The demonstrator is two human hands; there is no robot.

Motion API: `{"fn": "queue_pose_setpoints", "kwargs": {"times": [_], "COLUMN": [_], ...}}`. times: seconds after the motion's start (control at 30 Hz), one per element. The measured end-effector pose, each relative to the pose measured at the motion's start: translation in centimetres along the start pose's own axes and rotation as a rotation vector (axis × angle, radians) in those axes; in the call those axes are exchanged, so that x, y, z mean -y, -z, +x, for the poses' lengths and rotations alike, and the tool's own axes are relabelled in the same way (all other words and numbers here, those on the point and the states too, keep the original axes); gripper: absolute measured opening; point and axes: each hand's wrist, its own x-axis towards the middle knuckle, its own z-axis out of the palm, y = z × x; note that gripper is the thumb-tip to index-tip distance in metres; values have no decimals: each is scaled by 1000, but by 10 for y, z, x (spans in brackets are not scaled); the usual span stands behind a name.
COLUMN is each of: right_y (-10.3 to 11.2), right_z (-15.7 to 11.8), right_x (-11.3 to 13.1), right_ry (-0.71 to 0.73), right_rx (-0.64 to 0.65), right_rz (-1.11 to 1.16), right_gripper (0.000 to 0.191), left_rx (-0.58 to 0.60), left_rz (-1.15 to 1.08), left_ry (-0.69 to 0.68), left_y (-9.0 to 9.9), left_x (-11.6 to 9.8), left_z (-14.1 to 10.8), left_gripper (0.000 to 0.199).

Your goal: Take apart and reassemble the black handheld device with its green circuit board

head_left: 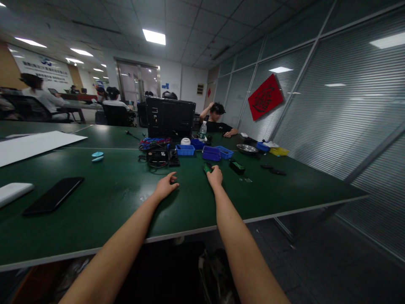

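My right hand (215, 174) is closed round a small green object (206, 168) over the green table (186, 211). A dark piece shows just beyond its fingertips. My left hand (166, 185) rests near the table surface with its fingers apart and nothing in them. To the right of my right hand lies a black and green box (237, 166), with small clear pieces (248, 180) nearer the edge. Blue bins (185, 150) and a purple-blue bin (211, 153) stand beyond my hands.
A monitor (171, 118), a bottle (203, 131), a black device with cables (157, 157) and a metal bowl (247, 148) stand farther back. At the left lie a black slab (53, 196) and a white object (14, 193). A person (218, 122) sits across the table.
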Motion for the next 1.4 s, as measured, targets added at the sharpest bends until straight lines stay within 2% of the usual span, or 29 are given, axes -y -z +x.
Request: {"fn": "queue_pose_setpoints", "kwargs": {"times": [0.1, 0.27, 0.47, 0.6, 0.87, 0.97, 1.03, 1.13, 1.27, 1.4], "right_y": [-2, -3, -3, -3, -8, -7, -5, -2, -3, -6], "right_z": [-6, -6, -6, -11, -29, -36, -39, -38, -31, -27], "right_x": [7, 8, 8, 16, 33, 39, 43, 43, 38, 36], "right_ry": [42, -25, -22, 47, 283, 361, 381, 319, 178, 130], "right_rx": [40, 42, 67, 62, 21, 49, 83, 111, 127, 208], "right_rz": [-72, -123, -172, -202, -345, -320, -255, -148, -51, 6], "right_gripper": [41, 52, 42, 43, 44, 52, 50, 47, 54, 55], "left_rx": [-4, 1, 6, 10, 1, -2, -5, 1, 7, 3], "left_rz": [-3, 3, 9, 7, 0, -2, 0, 4, 8, -4], "left_ry": [-9, -8, -7, -7, -3, -2, -3, -1, 3, -2], "left_y": [0, 0, 1, 0, 0, 0, 1, 2, 3, 3], "left_x": [0, 0, 0, 1, -1, -1, -2, -3, -5, -5], "left_z": [0, -1, 0, 0, -1, -1, -1, -2, -3, -3], "left_gripper": [59, 58, 56, 56, 54, 54, 54, 54, 53, 52]}}
